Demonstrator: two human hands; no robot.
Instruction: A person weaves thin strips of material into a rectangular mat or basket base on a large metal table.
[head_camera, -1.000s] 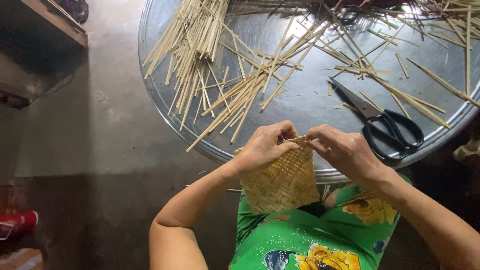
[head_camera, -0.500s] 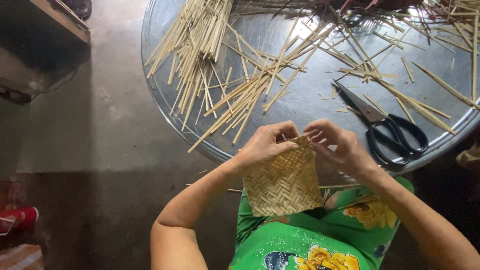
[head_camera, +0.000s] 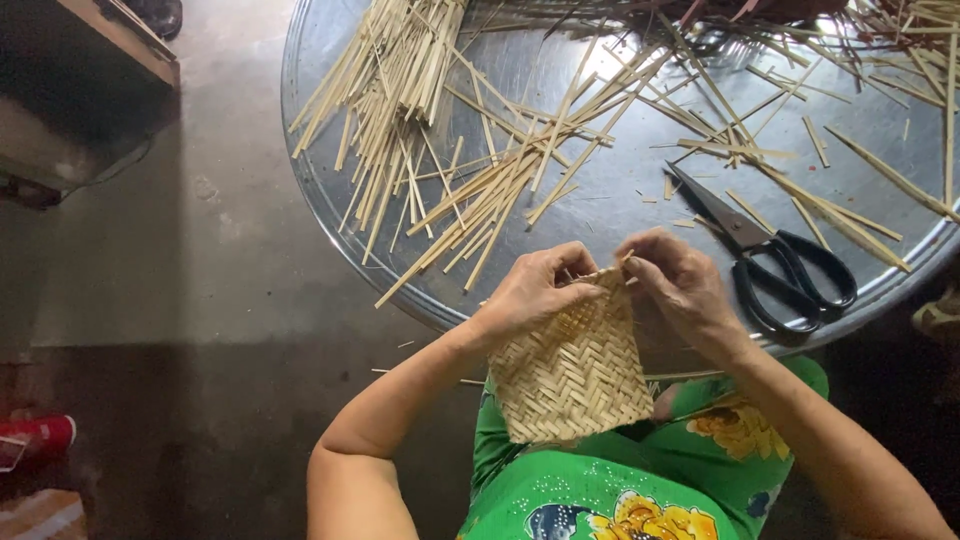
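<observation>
A round metal tray (head_camera: 330, 200) filled most of the upper view, its shiny surface serving as the worktop and resting over a grey concrete floor (head_camera: 200, 330). Across the tray lay loose bamboo strips (head_camera: 400, 90), piled thickest toward its left side and scattered thinner to the right. At the top left of the view stood part of a dark wooden bench (head_camera: 90, 90).

Below the tray's near rim, over the person's lap in a green flowered garment (head_camera: 600, 490), was a small woven bamboo basket (head_camera: 572, 370) with a herringbone pattern, held upright with its open top edge toward the tray.

The left hand (head_camera: 535, 292) was closed on the basket's upper left edge, fingers curled over the rim and thumb pressed on the weave. The right hand (head_camera: 680, 285) pinched the upper right corner of the same rim, fingertips bent in close to those of the left.

Black-handled scissors (head_camera: 775, 260) lay on the tray just beside the right hand, blades shut and pointing up-left.
</observation>
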